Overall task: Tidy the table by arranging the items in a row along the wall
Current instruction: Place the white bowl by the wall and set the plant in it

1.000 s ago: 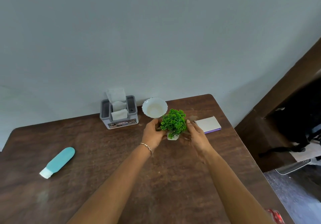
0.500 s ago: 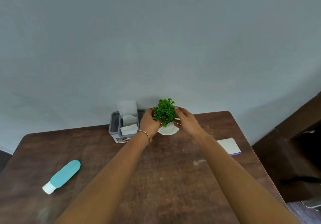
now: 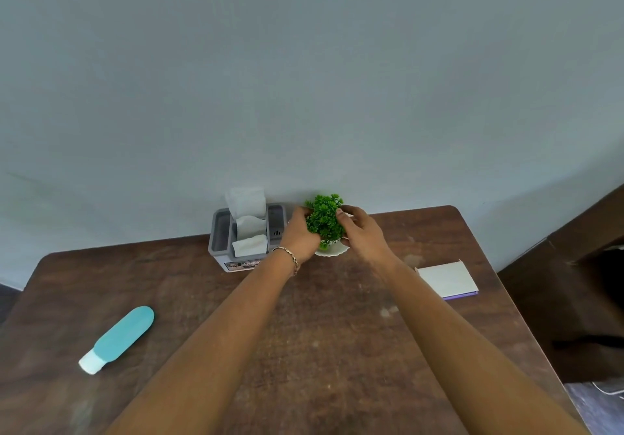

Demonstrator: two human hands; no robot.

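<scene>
Plant [image 3: 325, 220] over bowl [image 3: 332, 251], left hand [image 3: 300, 235], right hand [image 3: 363, 233] cupping it

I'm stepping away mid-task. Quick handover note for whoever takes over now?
Left hand and right hand both hold the small green leafy plant in a white pot, fingers curled round it, over the white scalloped bowl by the wall.
Done: grey plastic tissue holder stands at the wall.
Left: set the plant down; teal plastic tube and white purple-edged notepad lie out on the brown wooden table, move both into the row.
</scene>
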